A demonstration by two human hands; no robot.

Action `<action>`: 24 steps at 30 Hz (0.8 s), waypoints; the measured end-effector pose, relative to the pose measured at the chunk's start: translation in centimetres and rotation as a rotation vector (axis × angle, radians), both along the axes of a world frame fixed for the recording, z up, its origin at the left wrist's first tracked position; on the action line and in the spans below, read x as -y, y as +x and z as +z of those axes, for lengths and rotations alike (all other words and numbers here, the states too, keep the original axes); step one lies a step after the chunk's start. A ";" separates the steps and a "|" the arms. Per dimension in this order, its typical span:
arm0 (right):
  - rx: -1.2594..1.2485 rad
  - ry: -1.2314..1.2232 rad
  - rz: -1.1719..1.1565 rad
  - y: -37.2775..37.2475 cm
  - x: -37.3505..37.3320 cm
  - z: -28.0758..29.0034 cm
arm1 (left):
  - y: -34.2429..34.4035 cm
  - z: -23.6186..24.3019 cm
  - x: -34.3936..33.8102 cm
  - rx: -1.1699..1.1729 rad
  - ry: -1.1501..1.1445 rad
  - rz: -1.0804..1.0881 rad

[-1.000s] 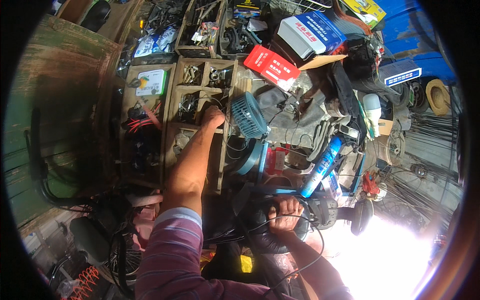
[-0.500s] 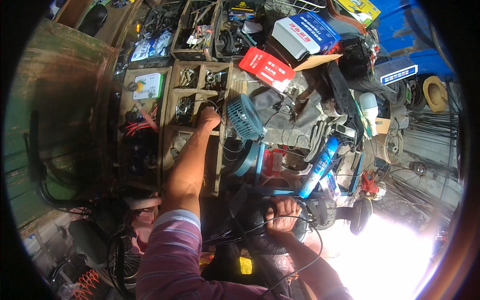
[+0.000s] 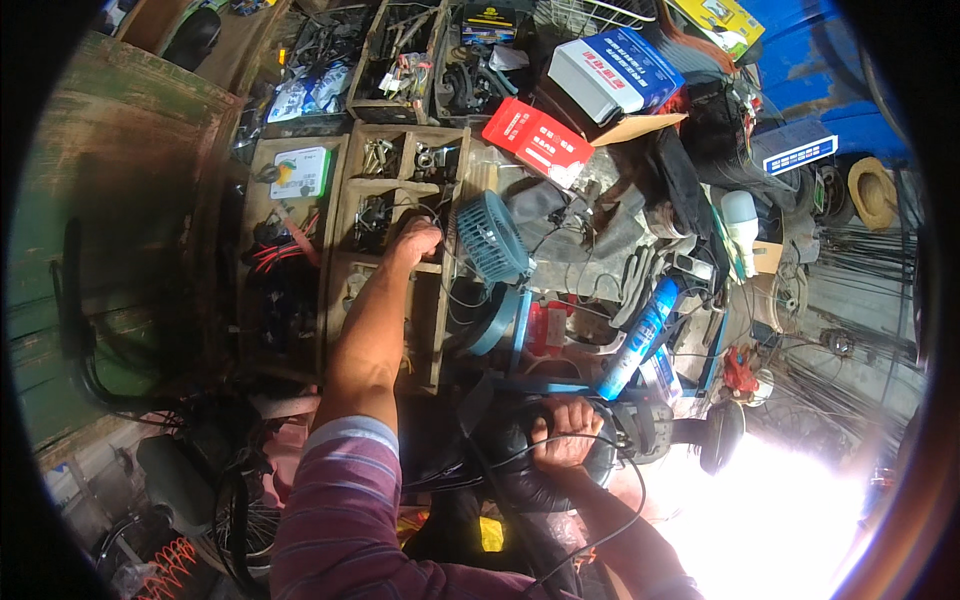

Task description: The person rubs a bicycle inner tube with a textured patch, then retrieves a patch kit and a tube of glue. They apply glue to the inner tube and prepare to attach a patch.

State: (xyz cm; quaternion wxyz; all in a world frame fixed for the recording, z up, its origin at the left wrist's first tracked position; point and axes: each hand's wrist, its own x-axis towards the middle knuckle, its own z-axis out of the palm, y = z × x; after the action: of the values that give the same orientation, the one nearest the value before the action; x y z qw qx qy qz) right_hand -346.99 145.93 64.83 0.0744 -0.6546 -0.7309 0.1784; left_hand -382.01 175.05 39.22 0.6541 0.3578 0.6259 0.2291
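My left hand [image 3: 420, 238] reaches into a compartment of the wooden sorting tray [image 3: 350, 225]. Its fingertips point down and are hidden, so whether they grip anything does not show. In the compartments around it lie metal bolts [image 3: 380, 157], ring-shaped metal parts [image 3: 437, 158] and small dark hardware [image 3: 373, 218]. A blue-grey slotted plastic basket [image 3: 493, 237] stands just right of that hand. Nearer to me, my right hand [image 3: 566, 432] rests with bent fingers on a wrinkled black padded thing [image 3: 530, 485]. A thin black cable [image 3: 643, 490] loops past its wrist.
A blue spray can [image 3: 640, 338] leans at the right of the bench, near a white bulb [image 3: 739, 218]. Behind it are a red box [image 3: 537, 142] and a blue-and-white carton [image 3: 612, 75]. A bicycle wheel [image 3: 250, 525] is at lower left; strong light glares at lower right.
My left hand turns slightly inside the same compartment. The whole view shifts a little; my right hand stays on the black padded thing.
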 end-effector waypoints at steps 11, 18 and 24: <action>0.021 -0.027 -0.002 0.2 0.5 -0.6 | 0.3 2.2 -0.5 0.004 -0.189 0.058; -0.027 -0.008 -0.010 -0.1 0.0 -0.1 | 0.2 4.9 -0.4 0.120 -0.208 0.079; -0.003 -0.002 -0.015 -0.1 0.1 -0.1 | 0.3 8.9 -1.4 0.114 -0.290 0.223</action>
State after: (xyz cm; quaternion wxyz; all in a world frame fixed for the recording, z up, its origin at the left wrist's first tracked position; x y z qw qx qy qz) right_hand -347.13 145.78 64.69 0.0762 -0.6599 -0.7256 0.1795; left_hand -381.74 176.48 48.14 0.7036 0.1745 0.6502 0.2275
